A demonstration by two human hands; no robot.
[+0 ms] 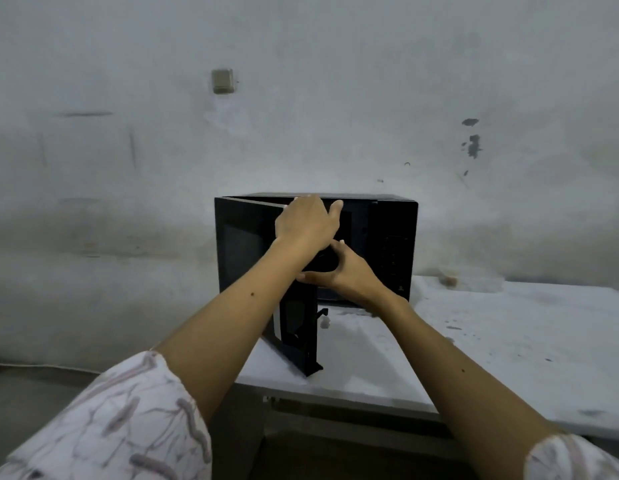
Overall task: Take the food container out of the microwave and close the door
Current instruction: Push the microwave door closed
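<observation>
A black microwave (393, 237) stands on a white table (491, 341) against the wall. Its door (296, 329) is hinged on the left and swung out toward me. My left hand (306, 221) rests over the door's top edge, fingers curled on it. My right hand (346, 273) is at the mouth of the cavity, thumb up and fingers curved around a dark rounded food container (321, 262). The container's outline blends into the dark interior, so most of it is hard to make out.
The microwave's control panel (394, 252) is on its right side. The table stretches to the right, with a small brownish lump (448, 279) near the wall. A grey wall box (222, 80) sits above. Left of the table is bare floor.
</observation>
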